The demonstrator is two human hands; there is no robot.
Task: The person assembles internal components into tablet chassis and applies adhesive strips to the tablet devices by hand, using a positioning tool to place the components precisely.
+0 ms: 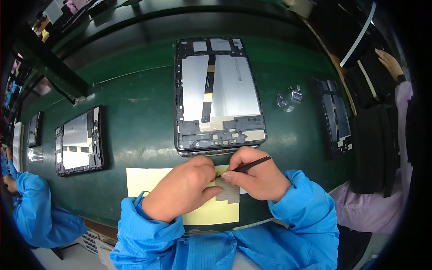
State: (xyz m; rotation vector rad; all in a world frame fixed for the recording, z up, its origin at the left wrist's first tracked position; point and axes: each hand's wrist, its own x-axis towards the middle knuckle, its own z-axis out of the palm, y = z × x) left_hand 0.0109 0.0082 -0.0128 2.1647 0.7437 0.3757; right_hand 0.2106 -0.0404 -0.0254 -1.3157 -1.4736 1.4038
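Note:
My right hand (258,174) is closed around a pair of dark tweezers (254,164), held like a pen. The tip points toward the fingers of my left hand (184,186), which are curled, with their tips hidden. My left thumb rests by a grey-brown striped sheet (228,192) that looks like rows of small strips. Under it lies a yellow paper sheet (153,179). Just beyond my hands stands a stack of tablet-like panels (225,90); its top one shows a silver plate in a black frame with a dark ribbon strip down the middle.
A clear and silver tape dispenser (290,98) sits right of the stack. More panels lie at the far right (334,114) and in a stack at left (78,141). Co-workers sit at both sides, a blue sleeve (36,202) left, a pink sleeve (369,211) right beside black foam blocks (373,148).

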